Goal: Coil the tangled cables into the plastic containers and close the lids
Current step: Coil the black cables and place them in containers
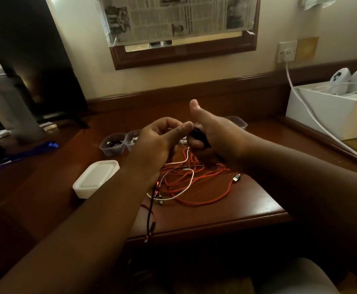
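My right hand [213, 132] curls round a small black cable coil [196, 135], thumb up, while my left hand [158, 141] pinches its braided black-and-red tail [152, 206] hanging toward me.

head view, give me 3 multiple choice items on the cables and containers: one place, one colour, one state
1. Where is the closed white container?
A. left of the cable pile
B. on the white box
C. under the window

2. What colour is the longest loose cable on the desk?
A. blue
B. orange-red
C. green

3. What state is the clear container behind the left hand?
A. lidded
B. upside down
C. open, cable inside

Answers: 1 A, it sits left of the tangle. 2 B, orange-red loops dominate. 3 C, no lid, coil visible.
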Available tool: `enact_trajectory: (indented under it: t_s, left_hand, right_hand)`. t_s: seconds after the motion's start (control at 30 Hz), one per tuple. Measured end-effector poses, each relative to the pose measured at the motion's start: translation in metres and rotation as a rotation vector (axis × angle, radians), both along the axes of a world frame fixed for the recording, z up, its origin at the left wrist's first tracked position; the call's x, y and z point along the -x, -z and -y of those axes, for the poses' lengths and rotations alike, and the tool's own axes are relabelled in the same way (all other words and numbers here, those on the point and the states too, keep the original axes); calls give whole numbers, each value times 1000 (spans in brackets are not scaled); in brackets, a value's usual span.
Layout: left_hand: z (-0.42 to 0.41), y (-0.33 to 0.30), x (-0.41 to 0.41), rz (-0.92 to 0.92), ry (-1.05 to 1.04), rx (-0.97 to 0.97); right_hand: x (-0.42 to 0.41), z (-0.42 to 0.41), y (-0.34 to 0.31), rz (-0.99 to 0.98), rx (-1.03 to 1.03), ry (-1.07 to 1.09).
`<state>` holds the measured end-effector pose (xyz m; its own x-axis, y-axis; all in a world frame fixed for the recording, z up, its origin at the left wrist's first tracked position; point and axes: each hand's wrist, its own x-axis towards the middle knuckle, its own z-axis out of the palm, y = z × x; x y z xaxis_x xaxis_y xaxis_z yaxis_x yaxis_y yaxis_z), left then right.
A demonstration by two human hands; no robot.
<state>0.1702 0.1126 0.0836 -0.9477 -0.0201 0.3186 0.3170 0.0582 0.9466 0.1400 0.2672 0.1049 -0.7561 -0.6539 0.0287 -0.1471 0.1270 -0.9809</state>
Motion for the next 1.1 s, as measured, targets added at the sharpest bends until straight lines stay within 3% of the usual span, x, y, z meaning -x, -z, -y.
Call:
enact_trajectory:
  t_s: [0.07,0.13,0.2,0.27,0.33,0.43,0.5,0.57,0.63,0.83,1.0,1.1]
  left_hand:
    - [-7,1,-1,53,53,-216]
    - [-15,3,-1,103,24,-309]
    - [-21,7,-2,104,-17,-267]
    - [-24,11,-4,81,-41,-153]
    - [-24,14,-3,50,-56,-34]
    - [-23,10,-6,-37,-96,214]
    - [-21,4,-9,-133,-117,428]
    - [-15,-2,-9,-261,-188,600]
    - [-8,-7,-6,-353,-236,679]
    - [1,-9,-5,-400,-170,579]
    - [8,-4,0,-283,132,533]
    - [2,5,2,-344,9,596]
  right_hand:
    - [-5,-3,-4,310,306,-152]
    - [-9,-3,-6,429,598,-223]
    - [-9,-4,-9,388,824,-208]
    - [-3,-4,-10,224,907,-96]
    - [3,-5,-10,-51,801,90]
    - [3,-5,-6,-562,257,439]
    - [5,-4,0,-731,-139,530]
    - [2,-4,5,-800,-366,510]
    - [0,-3,7,-750,-402,448]
    - [0,-1,7,-373,-222,222]
    - [2,-10,5,-134,-123,-57]
    - [6,-7,9,-124,-86,-49]
